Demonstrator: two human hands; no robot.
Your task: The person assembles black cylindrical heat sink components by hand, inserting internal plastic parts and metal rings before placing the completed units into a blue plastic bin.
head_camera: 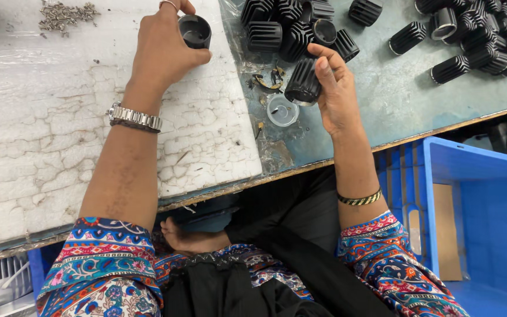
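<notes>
- Now your left hand [162, 50] has its grip closed round a black cup-shaped part [195, 31] over the white foam pad [42, 135]
- Your right hand [335, 88] grips a ribbed black cylinder [303, 82] above the counter [394, 100], beside a small clear cap [282, 110]

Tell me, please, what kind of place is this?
Probably a small factory or assembly workshop. Many identical black finned parts lie heaped on a worn bench, small screws lie on a white foam sheet, and a blue crate stands beside it. Each hand, left and right, holds one part.
</notes>
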